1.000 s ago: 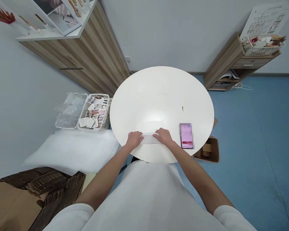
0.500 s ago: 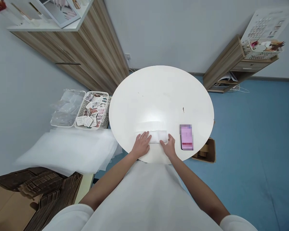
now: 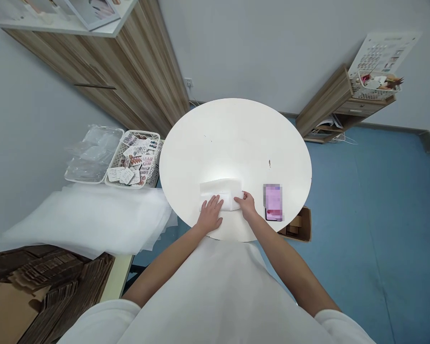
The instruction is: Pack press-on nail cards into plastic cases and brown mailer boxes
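Note:
A white packing sheet (image 3: 220, 185), partly folded over, lies near the front edge of the round white table (image 3: 232, 129). My left hand (image 3: 210, 215) rests flat on its left part, fingers spread and pressing down. At the right end, my right hand (image 3: 246, 204) pinches the folded edge between thumb and fingers. Whatever the folds may enclose is hidden. To the right of my right hand lies a phone (image 3: 273, 202) with a blurred pink screen.
Left of the table stand a white basket of carded press-on nails (image 3: 138, 157) and a basket of clear bags (image 3: 95, 155). Nearer me are stacked white foam sheets (image 3: 86, 217) and folded cardboard (image 3: 57, 296). An open carton (image 3: 301, 224) sits on the floor at right.
My right hand has moved slightly left, bringing the sheet's right end inward. The sheet's far flap now stands out more behind the fold. My left hand stays on it; the view has shifted slightly.

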Action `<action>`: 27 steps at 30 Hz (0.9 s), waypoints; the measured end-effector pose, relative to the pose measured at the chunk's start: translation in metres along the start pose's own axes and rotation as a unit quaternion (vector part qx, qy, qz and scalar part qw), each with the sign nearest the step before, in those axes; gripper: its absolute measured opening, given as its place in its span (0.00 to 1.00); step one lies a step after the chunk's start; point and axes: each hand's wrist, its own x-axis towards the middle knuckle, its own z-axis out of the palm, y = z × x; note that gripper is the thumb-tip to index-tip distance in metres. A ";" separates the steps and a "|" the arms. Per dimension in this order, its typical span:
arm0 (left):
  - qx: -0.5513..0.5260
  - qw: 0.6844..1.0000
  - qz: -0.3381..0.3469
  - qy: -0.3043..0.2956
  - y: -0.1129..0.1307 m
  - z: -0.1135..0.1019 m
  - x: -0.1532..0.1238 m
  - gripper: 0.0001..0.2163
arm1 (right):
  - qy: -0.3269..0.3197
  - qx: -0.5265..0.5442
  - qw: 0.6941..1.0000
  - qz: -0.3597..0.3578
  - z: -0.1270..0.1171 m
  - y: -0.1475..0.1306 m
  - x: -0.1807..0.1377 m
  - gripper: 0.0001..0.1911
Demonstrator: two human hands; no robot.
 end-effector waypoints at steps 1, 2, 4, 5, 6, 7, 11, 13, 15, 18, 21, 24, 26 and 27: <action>-0.007 1.000 -0.001 0.002 0.000 0.001 0.001 0.30 | -0.013 -0.002 1.000 -0.003 0.000 -0.003 -0.001 0.25; -0.013 1.000 -0.002 0.003 -0.001 0.001 0.001 0.30 | -0.021 -0.007 1.000 -0.006 0.002 -0.007 -0.003 0.23; -0.025 1.000 -0.002 0.004 -0.002 0.003 0.002 0.30 | -0.038 -0.019 0.999 -0.011 0.006 -0.014 -0.006 0.21; -0.032 0.999 -0.001 0.004 -0.003 0.003 0.003 0.30 | -0.053 -0.020 0.998 -0.014 0.009 -0.017 -0.008 0.21; -0.039 0.999 0.000 0.004 -0.003 0.003 0.003 0.30 | -0.074 -0.014 0.997 -0.016 0.012 -0.021 -0.010 0.21; -0.049 0.999 0.000 0.005 -0.003 0.003 0.002 0.30 | -0.100 -0.002 0.995 -0.015 0.014 -0.024 -0.011 0.21; -0.092 0.995 -0.026 0.041 -0.002 -0.001 -0.002 0.33 | -0.172 0.042 0.984 0.018 0.023 -0.032 -0.013 0.22; -0.086 0.994 -0.014 0.064 0.001 -0.004 -0.005 0.34 | -0.180 0.044 0.982 0.036 0.024 -0.034 -0.013 0.23; -0.059 0.996 0.019 0.065 0.005 -0.006 -0.007 0.32 | -0.188 0.050 0.980 0.045 0.024 -0.035 -0.014 0.25; -0.018 0.998 0.035 0.042 0.007 -0.005 -0.008 0.29 | -0.202 0.059 0.976 0.049 0.019 -0.036 -0.013 0.27; 0.021 0.999 0.040 0.025 0.005 -0.002 -0.008 0.28 | -0.210 0.002 0.978 0.011 0.010 -0.033 -0.012 0.26; 0.042 0.997 0.056 0.023 0.001 0.000 -0.008 0.28 | -0.136 -0.139 0.976 -0.103 0.002 -0.024 -0.013 0.24; 0.041 0.997 0.055 0.029 -0.001 0.000 -0.008 0.28 | -0.079 -0.254 0.942 -0.203 0.001 -0.015 -0.018 0.25; 0.037 0.997 0.053 0.031 -0.001 0.000 -0.009 0.28 | -0.073 -0.309 0.915 -0.249 0.003 -0.009 -0.021 0.25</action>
